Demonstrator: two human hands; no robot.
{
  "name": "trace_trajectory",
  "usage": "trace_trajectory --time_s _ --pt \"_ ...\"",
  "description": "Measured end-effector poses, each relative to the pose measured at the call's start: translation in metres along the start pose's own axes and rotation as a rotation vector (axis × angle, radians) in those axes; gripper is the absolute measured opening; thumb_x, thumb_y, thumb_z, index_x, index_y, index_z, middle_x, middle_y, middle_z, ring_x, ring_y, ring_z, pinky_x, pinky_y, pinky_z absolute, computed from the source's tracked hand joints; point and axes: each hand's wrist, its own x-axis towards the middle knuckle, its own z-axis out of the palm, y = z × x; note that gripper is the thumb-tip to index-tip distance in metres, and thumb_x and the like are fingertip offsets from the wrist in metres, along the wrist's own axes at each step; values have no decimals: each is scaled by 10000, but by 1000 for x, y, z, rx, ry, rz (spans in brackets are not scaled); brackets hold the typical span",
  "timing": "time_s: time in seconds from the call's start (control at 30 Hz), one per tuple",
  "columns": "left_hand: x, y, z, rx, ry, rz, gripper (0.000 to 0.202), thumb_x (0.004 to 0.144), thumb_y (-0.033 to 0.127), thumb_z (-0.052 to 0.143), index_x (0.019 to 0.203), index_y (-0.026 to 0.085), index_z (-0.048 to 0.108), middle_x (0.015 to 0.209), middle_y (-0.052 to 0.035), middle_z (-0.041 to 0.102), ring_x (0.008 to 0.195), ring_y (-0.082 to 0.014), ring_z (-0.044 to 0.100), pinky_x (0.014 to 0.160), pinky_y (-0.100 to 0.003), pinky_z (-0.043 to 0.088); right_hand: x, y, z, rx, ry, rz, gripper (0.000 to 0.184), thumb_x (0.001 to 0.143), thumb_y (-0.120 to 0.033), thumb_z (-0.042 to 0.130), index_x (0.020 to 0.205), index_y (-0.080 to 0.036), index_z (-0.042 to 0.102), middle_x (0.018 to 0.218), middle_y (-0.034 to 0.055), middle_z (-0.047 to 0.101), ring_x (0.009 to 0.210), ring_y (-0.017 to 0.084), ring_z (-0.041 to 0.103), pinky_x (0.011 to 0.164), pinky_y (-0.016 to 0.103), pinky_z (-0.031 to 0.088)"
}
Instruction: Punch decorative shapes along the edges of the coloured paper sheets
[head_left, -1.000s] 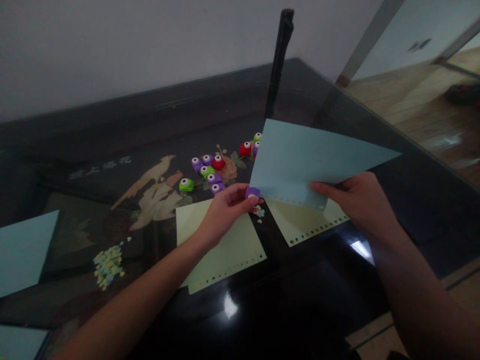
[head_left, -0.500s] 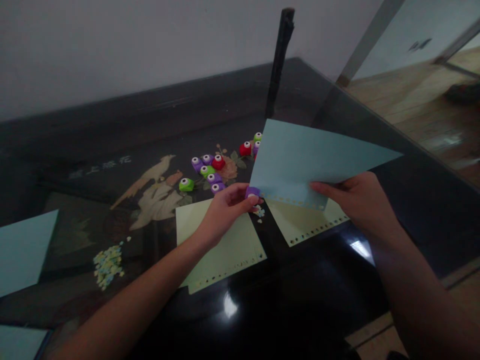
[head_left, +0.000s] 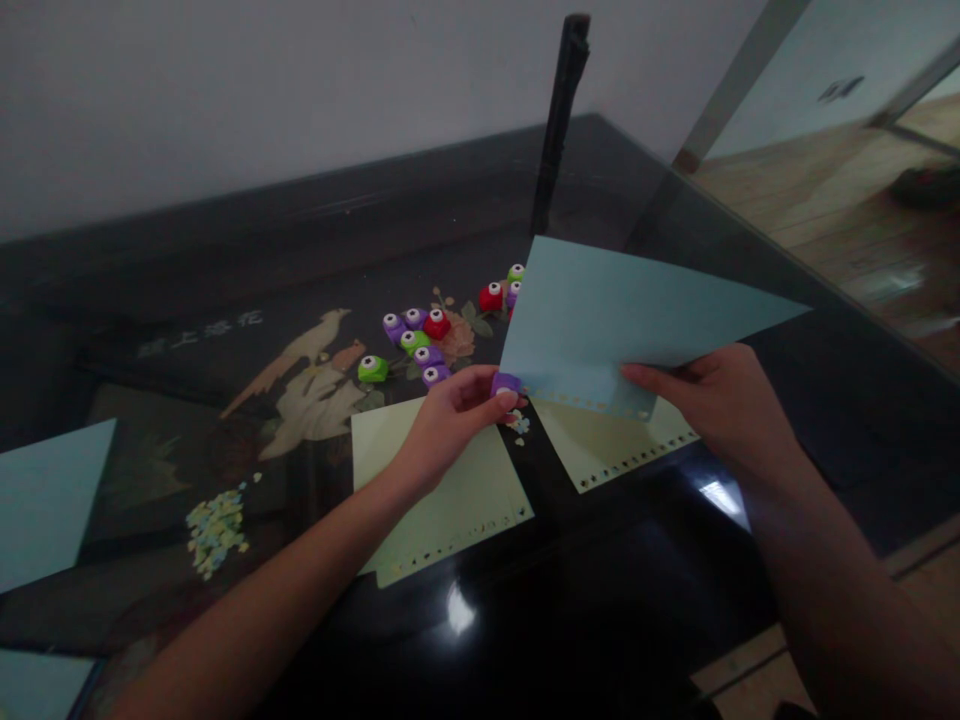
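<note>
My left hand (head_left: 448, 422) is closed on a small purple paper punch (head_left: 505, 384), pinched at the near left corner of a light blue sheet (head_left: 615, 315). My right hand (head_left: 716, 398) grips that sheet at its near edge, fingers curled under it, holding it tilted above the table. A row of punched holes runs along the sheet's near edge. Tiny paper cutouts (head_left: 518, 424) lie just below the punch.
Two pale green sheets (head_left: 442, 490) (head_left: 611, 445) with punched edges lie on the dark glass table (head_left: 600, 600). Several purple, red and green punches (head_left: 420, 340) sit behind. A confetti pile (head_left: 216, 530) and blue sheets (head_left: 45, 500) lie left. A dark post (head_left: 559, 120) stands at the back.
</note>
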Motion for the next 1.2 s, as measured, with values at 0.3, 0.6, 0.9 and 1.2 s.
trace_trajectory --time_s 0.3,0.6,0.9,1.2 --pt "0 -2 -1 14 -6 -1 286 735 318 734 957 161 645 896 -47 714 859 -171 679 772 -288 548 0 -2 0 4 7 -10 163 644 -379 703 634 -222 662 705 50 727 652 251 663 595 386 510" --pt "-1 1 0 10 -5 -2 278 733 313 737 951 165 647 891 -42 710 852 -159 674 763 -267 543 -2 -4 -1 -2 -3 4 168 658 -385 695 668 -220 665 735 51 732 676 249 663 618 389 509" --pt "-1 0 0 13 -9 13 280 744 315 731 964 165 647 894 -43 711 854 -164 674 759 -275 549 -2 -5 -1 -8 1 27 173 656 -384 703 645 -217 658 714 46 713 635 222 631 549 344 465" --pt "-2 0 1 17 12 26 278 741 325 730 951 163 646 875 -48 714 841 -173 679 747 -289 556 -3 -5 -1 -7 -1 -5 150 673 -359 704 624 -227 650 655 33 692 593 213 612 516 335 449"
